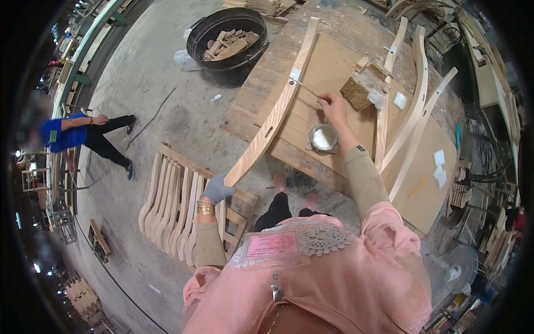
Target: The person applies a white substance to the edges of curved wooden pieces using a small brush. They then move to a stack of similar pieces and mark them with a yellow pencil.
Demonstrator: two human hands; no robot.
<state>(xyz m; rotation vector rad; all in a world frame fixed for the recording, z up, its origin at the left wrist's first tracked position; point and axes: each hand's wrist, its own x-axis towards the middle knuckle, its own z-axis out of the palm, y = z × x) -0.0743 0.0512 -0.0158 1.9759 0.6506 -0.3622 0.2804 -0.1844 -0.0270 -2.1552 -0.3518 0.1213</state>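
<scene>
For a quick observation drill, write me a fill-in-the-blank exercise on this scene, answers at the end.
1. The left hand wears a glove coloured ____.
2. The long curved piece at that hand is made of ____.
3. The hand holding the thin tool is the person's ____ one.
4. The big round tub full of scraps is coloured ____.

Missing words: grey; wood; right; black.

Over on the floor I see a black tub (pixel 238 77) of wood scraps (pixel 229 45); off left, a person (pixel 71 132) in blue; far right, a fan (pixel 463 271).
</scene>
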